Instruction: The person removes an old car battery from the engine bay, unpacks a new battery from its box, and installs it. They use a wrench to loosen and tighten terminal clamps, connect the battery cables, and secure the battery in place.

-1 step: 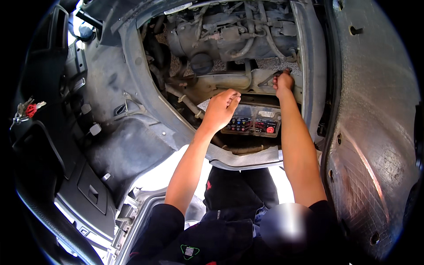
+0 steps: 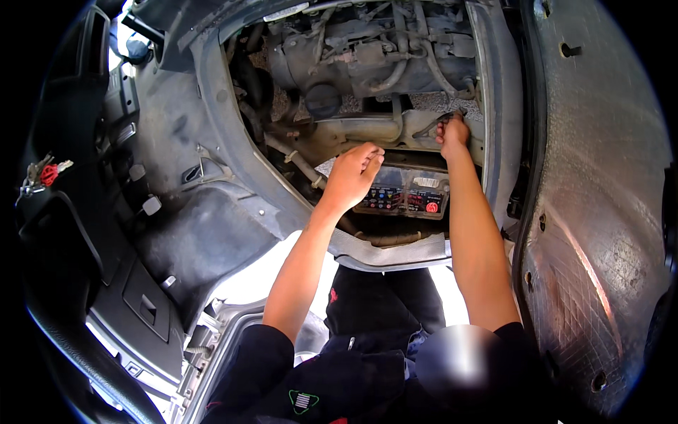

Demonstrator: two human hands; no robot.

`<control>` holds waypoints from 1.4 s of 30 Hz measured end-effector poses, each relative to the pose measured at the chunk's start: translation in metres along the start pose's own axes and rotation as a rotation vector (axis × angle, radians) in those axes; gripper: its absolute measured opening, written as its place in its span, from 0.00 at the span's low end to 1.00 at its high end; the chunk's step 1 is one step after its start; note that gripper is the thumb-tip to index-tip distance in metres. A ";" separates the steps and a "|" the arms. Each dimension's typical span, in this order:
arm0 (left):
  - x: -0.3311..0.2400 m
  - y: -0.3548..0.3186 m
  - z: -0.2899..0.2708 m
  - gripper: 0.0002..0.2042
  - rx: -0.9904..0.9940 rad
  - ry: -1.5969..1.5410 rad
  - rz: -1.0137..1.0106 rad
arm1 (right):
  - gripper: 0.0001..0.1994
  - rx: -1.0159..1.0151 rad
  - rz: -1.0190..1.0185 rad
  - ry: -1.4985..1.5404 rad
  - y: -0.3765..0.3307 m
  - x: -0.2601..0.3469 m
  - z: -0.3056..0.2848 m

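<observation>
A dark battery (image 2: 427, 181) with a label of small coloured symbols sits low in the engine bay, below a pale metal frame rail. My left hand (image 2: 355, 173) is at its far left end, fingers curled and pinched together. Whatever they hold, if anything, is hidden from view. Past the battery's right end, my right hand (image 2: 453, 133) is closed around a dark cable (image 2: 426, 131), which runs left along the rail. The cable's end pokes out above my fingers.
The engine (image 2: 367, 60) with its hoses and a round black cap (image 2: 323, 102) fills the far side. A grey bay rim (image 2: 395, 258) surrounds the opening. To the left are pedals (image 2: 152, 205), keys (image 2: 49, 174) and a steering wheel (image 2: 92, 367); a worn metal panel (image 2: 600, 212) stands right.
</observation>
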State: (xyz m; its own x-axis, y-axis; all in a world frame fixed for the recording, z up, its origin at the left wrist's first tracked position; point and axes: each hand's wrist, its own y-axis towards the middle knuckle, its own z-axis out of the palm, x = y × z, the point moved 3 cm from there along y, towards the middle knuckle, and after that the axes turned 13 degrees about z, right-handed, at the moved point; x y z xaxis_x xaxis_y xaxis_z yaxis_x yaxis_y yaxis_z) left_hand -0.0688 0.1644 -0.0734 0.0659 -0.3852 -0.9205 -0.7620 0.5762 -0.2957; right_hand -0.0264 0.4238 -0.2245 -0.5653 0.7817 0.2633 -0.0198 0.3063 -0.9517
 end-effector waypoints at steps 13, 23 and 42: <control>-0.026 -0.017 -0.034 0.15 0.415 0.786 0.078 | 0.09 0.188 -0.788 -0.731 -0.174 -0.071 0.014; 0.002 0.020 -0.020 0.32 0.703 1.084 0.033 | 0.19 0.444 -1.118 -1.265 -0.161 -0.103 0.032; 0.061 -0.003 -0.012 0.15 0.068 -0.374 -1.014 | 0.14 0.381 -1.247 -1.762 -0.150 -0.101 0.039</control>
State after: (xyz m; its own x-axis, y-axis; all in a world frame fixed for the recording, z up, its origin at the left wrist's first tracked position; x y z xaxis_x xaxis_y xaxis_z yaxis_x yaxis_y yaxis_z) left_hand -0.0706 0.1305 -0.1253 0.8465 -0.4672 -0.2553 -0.2051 0.1564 -0.9662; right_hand 0.0012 0.2777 -0.1146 -0.0952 -0.8971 0.4315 -0.8584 -0.1455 -0.4918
